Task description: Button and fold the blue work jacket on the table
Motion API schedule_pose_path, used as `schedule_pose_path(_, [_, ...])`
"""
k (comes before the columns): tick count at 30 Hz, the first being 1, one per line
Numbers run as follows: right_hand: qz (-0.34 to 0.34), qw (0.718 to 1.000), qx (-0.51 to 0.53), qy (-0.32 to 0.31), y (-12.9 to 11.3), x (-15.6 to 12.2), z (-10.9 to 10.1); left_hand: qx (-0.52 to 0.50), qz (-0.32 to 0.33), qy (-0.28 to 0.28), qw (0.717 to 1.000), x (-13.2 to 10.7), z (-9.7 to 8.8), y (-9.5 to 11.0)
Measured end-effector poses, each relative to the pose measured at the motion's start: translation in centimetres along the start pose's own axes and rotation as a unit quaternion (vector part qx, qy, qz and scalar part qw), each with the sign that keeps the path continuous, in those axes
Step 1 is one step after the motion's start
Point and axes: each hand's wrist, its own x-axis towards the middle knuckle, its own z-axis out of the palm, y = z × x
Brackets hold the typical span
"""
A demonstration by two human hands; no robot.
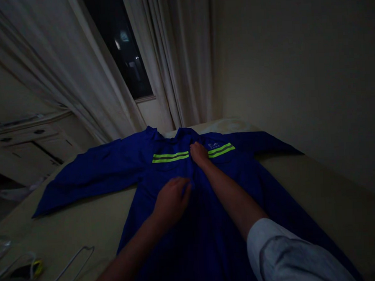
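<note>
A dark blue work jacket point(179, 224) lies spread front up, collar at the far end and both sleeves stretched outward. Yellow-green reflective bands point(170, 157) cross its chest, and a small pale print sits above the right-hand band. At chest height, my right hand point(198, 152) is closed on the jacket's front opening; the bit between its fingertips is hidden. Lower down, my left hand point(173, 198) is at the same front edge with fingers curled and thumb near the index finger, slightly blurred. The jacket's lower end runs out of view.
The jacket rests on a pale bed-like surface point(97, 220). At the lower left are wire hangers point(71, 264) and a black-and-yellow object point(37, 268). Beyond stand curtains point(183, 52) around a dark window point(122, 43), a cabinet point(27, 142) at left and a wall point(297, 67) at right.
</note>
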Motion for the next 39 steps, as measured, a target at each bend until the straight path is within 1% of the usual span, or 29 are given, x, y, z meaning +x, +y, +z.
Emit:
schedule_pose_path(2, [-0.007,1.000,-0.005,0.002,0.1,0.2,0.2,0.014,-0.033,0.008,0.999,4.1,1.9,-2.5])
schedule_pose_path(4, [-0.018,1.000,-0.010,0.011,0.1,0.3,0.3,0.036,-0.053,0.009,0.998,7.3,3.8,-4.6])
schedule_pose_path(5, [-0.024,1.000,-0.013,0.014,0.1,0.4,0.3,0.047,-0.058,0.006,0.997,8.3,4.7,-5.5])
schedule_pose_path(7, [-0.033,0.999,-0.023,0.017,0.1,0.4,0.3,0.062,-0.054,-0.009,0.997,9.2,6.4,-6.7])
schedule_pose_path(9, [-0.040,0.999,-0.029,0.022,0.1,0.4,0.2,0.064,-0.044,-0.034,0.996,9.1,7.7,-7.4])
schedule_pose_path(11, [-0.049,0.998,-0.027,0.041,0.0,0.3,0.1,0.057,-0.042,-0.058,0.996,8.6,8.4,-7.6])
schedule_pose_path(14, [-0.073,0.995,-0.021,0.062,-0.2,0.2,0.1,0.048,-0.052,-0.078,0.994,8.2,8.8,-7.7])
schedule_pose_path(16, [-0.094,0.994,-0.019,0.059,-0.1,0.2,0.3,0.044,-0.057,-0.092,0.993,8.3,8.7,-7.6])
schedule_pose_path(20, [-0.125,0.992,-0.015,0.023,0.3,0.5,0.2,0.040,-0.065,-0.106,0.991,8.6,8.4,-7.6])
schedule_pose_path(24, [-0.130,0.991,-0.007,-0.029,0.9,0.5,-1.3,0.032,-0.065,-0.101,0.992,8.7,8.4,-7.5])
schedule_pose_path(26, [-0.146,0.987,-0.005,-0.069,1.2,-0.1,-2.3,0.027,-0.065,-0.098,0.993,8.7,8.4,-7.5])
schedule_pose_path(28, [-0.180,0.979,-0.010,-0.096,1.4,-1.0,-3.1,0.026,-0.064,-0.096,0.993,8.8,8.5,-7.5])
schedule_pose_path(31, [-0.215,0.972,-0.031,-0.094,1.8,-2.4,-3.7,0.024,-0.059,-0.089,0.994,8.8,8.6,-7.6])
schedule_pose_path(33, [-0.200,0.976,-0.038,-0.079,2.0,-2.9,-3.7,0.018,-0.060,-0.084,0.994,8.8,8.8,-7.6])
schedule_pose_path(35, [-0.163,0.984,-0.041,-0.067,2.0,-2.9,-3.5,0.010,-0.068,-0.080,0.994,8.8,8.9,-7.6])
schedule_pose_path(37, [-0.129,0.989,-0.051,-0.059,1.7,-2.6,-3.0,0.005,-0.073,-0.076,0.994,8.8,9.0,-7.6])
schedule_pose_path(39, [-0.115,0.990,-0.063,-0.054,1.2,-2.3,-2.5,0.004,-0.074,-0.070,0.995,8.7,9.0,-7.5])
